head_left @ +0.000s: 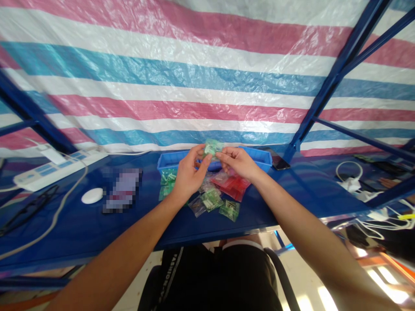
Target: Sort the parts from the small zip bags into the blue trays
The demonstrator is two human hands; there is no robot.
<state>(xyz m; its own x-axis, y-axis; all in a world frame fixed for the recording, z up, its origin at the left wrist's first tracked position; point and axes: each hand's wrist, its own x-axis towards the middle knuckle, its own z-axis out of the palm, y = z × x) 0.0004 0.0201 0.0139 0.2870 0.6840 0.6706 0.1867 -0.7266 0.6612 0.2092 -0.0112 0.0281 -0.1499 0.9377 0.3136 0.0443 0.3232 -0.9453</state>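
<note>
Between my two hands, a small green-and-clear plastic packet (213, 147) is held up in front of the blue trays. My left hand (193, 169) pinches its left side, thumb in front. At its right edge, my right hand (238, 161) grips with thumb and curled fingers. Below lie red packets (234, 186) and several green packets (211, 200) of the same small clear-bag kind; one green packet (230, 210) sits nearest the table edge. More green bags (167, 191) rest in front of the left tray. What is inside the held packet is too blurred to make out.
A left blue tray (164, 160) and a right blue tray (264, 158) stand at the back of the blue table (142, 229). To the left are a power strip (55, 169), a white oval object (92, 196) and glasses (27, 211). A phone (279, 161) and a white cable (350, 177) lie right.
</note>
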